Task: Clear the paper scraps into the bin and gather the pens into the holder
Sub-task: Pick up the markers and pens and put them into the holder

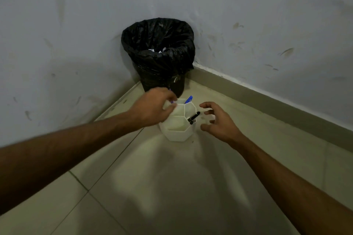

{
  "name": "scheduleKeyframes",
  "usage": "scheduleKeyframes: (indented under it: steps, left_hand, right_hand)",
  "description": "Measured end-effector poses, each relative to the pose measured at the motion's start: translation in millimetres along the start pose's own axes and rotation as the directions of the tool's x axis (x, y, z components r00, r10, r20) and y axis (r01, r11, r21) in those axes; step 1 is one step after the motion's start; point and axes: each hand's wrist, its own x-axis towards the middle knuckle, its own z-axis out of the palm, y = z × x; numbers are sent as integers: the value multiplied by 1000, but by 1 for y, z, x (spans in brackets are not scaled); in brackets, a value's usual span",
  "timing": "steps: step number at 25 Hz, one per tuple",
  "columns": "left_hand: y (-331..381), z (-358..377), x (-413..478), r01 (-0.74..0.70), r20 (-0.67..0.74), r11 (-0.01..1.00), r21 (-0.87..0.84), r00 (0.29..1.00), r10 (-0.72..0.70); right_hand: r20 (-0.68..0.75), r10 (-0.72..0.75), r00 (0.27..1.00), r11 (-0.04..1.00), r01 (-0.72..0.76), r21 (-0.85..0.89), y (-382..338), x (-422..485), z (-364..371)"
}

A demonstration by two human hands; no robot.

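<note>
Between left hand [152,108] and right hand [219,122], on floor [172,177]: white faceted plastic pen holder [177,133]. Left fingers [169,109] pinching purple pen [172,101] above holder rim; right fingers [208,105] spread, empty. Beyond fingers: black-lined bin [158,44].

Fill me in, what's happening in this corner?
A person is loading pens into a white holder on the floor. The left hand pinches what looks like a purple pen at the holder's far-left rim; the right hand hovers open beside it. A blue pen and a black pen already stand inside. White scraps show in the black-lined bin behind.
</note>
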Motion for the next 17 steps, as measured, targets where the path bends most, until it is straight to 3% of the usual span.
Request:
scheduleKeyframes:
  steps: [2, 6, 10, 17]
  left_hand:
    - [-33, -6, -8, 101, -50, 995, -22, 994, -102]
    - [-75, 4, -24, 286, -20, 958, -24, 958, -286]
    - [-93, 19, -27, 351, 26, 934, -62, 936, -350]
    - [-127, 62, -4, 430, -60, 884, -181, 893, -446]
  right_hand:
    - [126, -15, 992, 1000, 16, -7, 9, 2, 1]
    - [293, -115, 949, 993, 98, 72, 9, 23, 18]
    - [273, -206, 940, 978, 198, 59, 13, 51, 29]
    - [156, -323, 933, 946, 325, 17, 25, 72, 44]
